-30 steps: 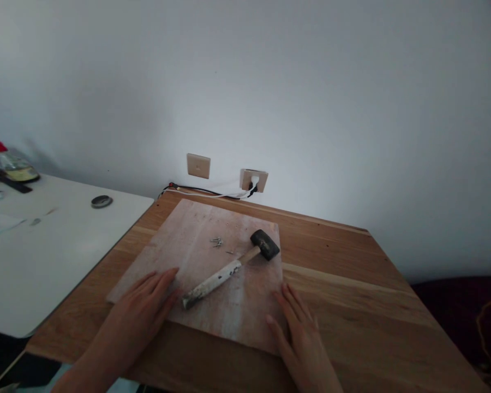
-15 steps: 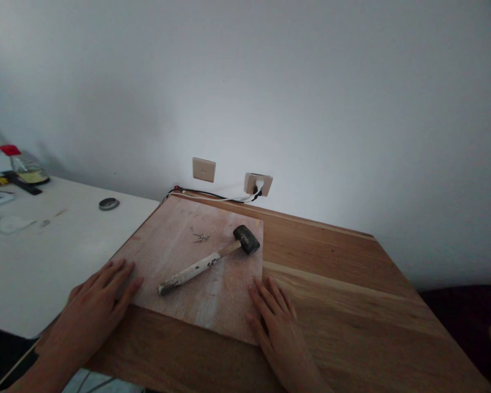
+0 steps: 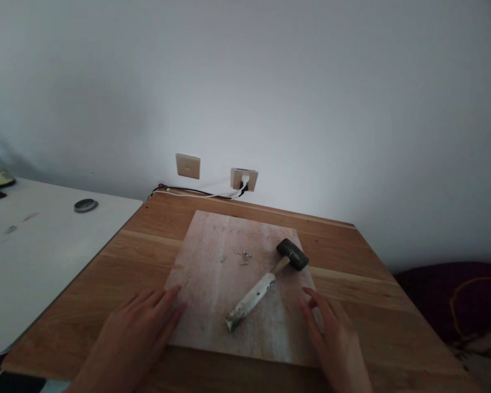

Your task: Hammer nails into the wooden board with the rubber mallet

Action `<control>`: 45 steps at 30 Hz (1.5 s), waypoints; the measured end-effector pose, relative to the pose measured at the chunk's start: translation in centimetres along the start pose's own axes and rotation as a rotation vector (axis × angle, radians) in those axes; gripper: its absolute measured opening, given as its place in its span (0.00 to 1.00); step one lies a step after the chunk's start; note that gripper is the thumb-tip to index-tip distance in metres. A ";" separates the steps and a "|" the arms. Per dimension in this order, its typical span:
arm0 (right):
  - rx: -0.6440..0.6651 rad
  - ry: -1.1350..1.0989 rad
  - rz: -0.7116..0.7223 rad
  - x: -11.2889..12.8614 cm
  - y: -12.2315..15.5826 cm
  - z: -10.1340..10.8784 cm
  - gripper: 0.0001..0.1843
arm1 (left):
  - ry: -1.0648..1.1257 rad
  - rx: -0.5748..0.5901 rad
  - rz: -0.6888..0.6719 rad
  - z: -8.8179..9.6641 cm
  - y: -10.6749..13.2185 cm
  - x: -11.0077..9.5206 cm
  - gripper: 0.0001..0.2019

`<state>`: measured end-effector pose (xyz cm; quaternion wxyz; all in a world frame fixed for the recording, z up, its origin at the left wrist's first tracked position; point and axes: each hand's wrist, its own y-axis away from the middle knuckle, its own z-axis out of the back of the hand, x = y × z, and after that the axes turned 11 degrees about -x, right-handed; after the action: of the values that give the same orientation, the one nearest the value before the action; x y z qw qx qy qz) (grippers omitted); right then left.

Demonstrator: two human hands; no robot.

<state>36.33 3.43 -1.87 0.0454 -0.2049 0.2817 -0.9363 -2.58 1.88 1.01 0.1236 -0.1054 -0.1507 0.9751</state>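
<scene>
Left hand [image 3: 137,325] and right hand [image 3: 331,330] flank a board [image 3: 200,311] on the wooden worktop [image 3: 376,322]; a mallet [image 3: 253,295] and small metal fasteners [image 3: 244,257] lie on the board.

Hammer [image 3: 292,255]: matt black head, paint-chipped wood handle. Board [image 3: 213,273]: rough wood. Nails [image 3: 244,255]: shiny metal.

Homelike room: wooden table [image 3: 376,319], wall socket [image 3: 252,178]
</scene>
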 end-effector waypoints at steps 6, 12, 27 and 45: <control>0.259 -0.166 -0.066 4.5 -1.5 -0.8 0.30 | 0.137 0.048 -0.278 -1.9 -10.6 -6.9 0.13; 0.240 -0.268 -0.226 4.5 -2.1 -1.0 0.23 | 0.237 0.063 -0.477 -7.3 -17.0 -11.6 0.09; 0.035 -0.307 -0.490 -3.0 0.9 1.2 0.36 | 0.454 0.129 -0.362 -8.9 -21.8 -12.6 0.12; 0.034 -0.288 -0.482 -5.3 -5.5 1.4 0.30 | 0.607 0.073 -0.403 -11.5 -26.0 -13.1 0.10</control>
<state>41.92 8.42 0.28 -0.1354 -0.3963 0.1996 -0.8859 18.06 25.37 0.77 0.3561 -0.3537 -0.0898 0.8602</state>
